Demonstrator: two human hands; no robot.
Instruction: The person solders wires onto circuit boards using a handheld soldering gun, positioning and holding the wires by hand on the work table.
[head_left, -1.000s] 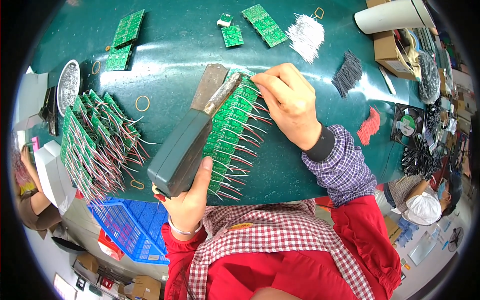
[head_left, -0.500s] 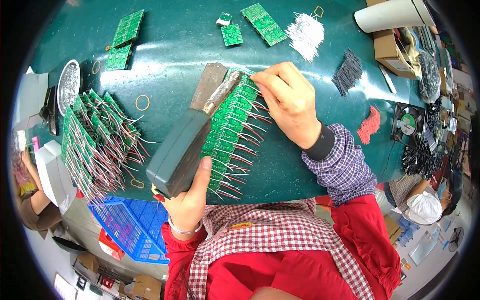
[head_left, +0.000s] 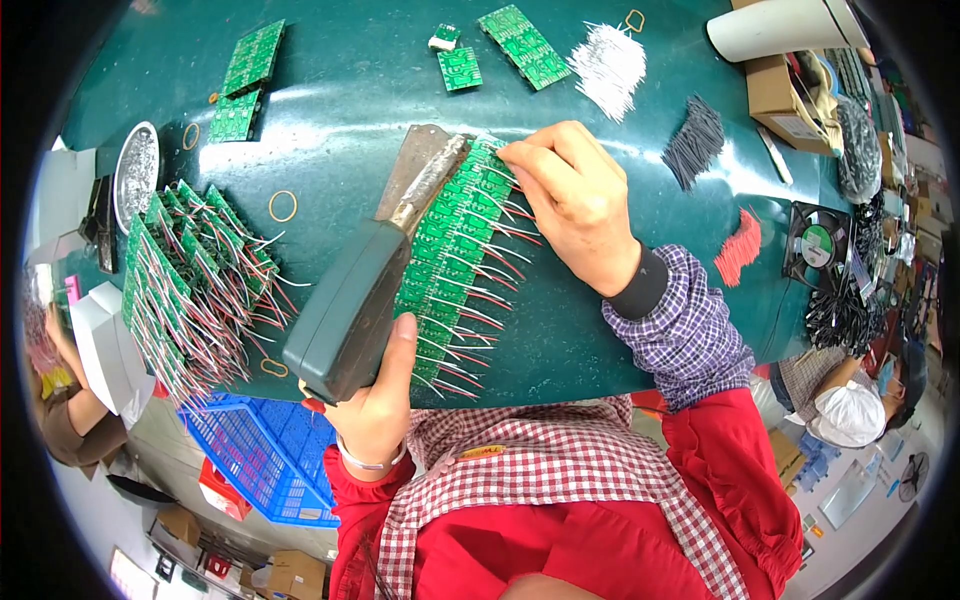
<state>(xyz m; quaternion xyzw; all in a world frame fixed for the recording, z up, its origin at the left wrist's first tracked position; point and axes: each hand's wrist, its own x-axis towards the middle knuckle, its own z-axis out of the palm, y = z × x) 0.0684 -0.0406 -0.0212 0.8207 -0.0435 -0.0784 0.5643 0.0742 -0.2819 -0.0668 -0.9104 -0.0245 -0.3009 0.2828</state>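
A long green circuit board panel lies in front of me, with a row of thin white, red and dark wires along its right edge. My left hand is closed around the lower end of a dark green, box-handled soldering gun. Its thumb rests by the board's left edge, while the other fingers are hidden beneath the handle. The gun's worn metal barrel points to the board's far end. There my right hand pinches what looks like a thin wire, mostly covered by the fingertips.
Wired boards are heaped at left, near an oval metal dish. White, black and red wire bundles lie right. Bare boards sit farther back. A small fan stands right; a blue crate is below the table edge.
The soldering gun has shifted slightly left, and its barrel tip has drawn away from my right fingertips. My right hand stays pinched at nearly the same spot.
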